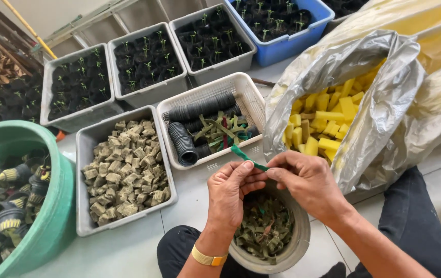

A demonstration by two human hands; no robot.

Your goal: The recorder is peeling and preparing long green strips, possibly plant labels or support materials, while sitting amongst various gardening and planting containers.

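Note:
Both my hands hold a narrow green strip just above a round grey bowl of dull green scraps between my knees. My left hand pinches the strip from below, a yellow band on its wrist. My right hand grips the strip's right end with thumb and fingers. The strip's left end sticks up free toward the white basket.
The white basket holds stacked black net pots and green strips. A grey tray holds brownish cubes. A green tub at left holds potted items. Grey trays and a blue bin of seedlings stand behind. An open plastic bag holds yellow foam pieces.

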